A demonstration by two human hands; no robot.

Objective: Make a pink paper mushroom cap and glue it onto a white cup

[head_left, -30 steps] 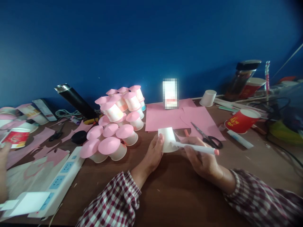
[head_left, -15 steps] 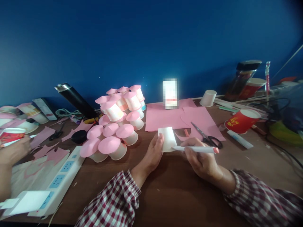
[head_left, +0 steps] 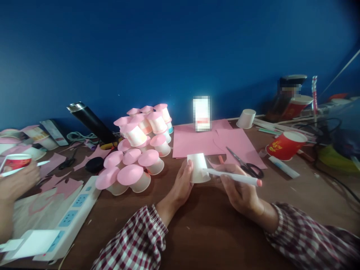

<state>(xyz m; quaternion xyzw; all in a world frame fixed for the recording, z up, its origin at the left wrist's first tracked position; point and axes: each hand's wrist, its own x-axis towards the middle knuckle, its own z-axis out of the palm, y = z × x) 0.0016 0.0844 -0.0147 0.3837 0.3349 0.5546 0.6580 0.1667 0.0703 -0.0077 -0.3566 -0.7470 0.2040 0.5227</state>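
Your left hand [head_left: 182,182] holds a cup [head_left: 199,167], its fingers clamped on the left side. The cup is plain white and upside down, wide rim lowest, directly in front of you at the near side of the pink paper [head_left: 194,140]. Whether its rim touches the counter [head_left: 185,245] cannot be told.

Your right hand [head_left: 244,197] grips a pen [head_left: 242,177], fingers clamped on the barrel. The tip points left at the cup's wall; contact there is too blurred to confirm. The barrel's other end is pinkish.

Scissors [head_left: 243,161] lie just beyond your right hand, blades over the paper. Pink-capped cups [head_left: 129,174] stand left of your cup, some stacked at the back. A far cup [head_left: 246,119], also white and inverted, stands right of the paper. A red cup [head_left: 285,145] sits farther right, open end up. A power strip [head_left: 78,214] lies left of the group. At the left edge, another person's hand [head_left: 26,178] holds a red-and-white cup [head_left: 18,162].
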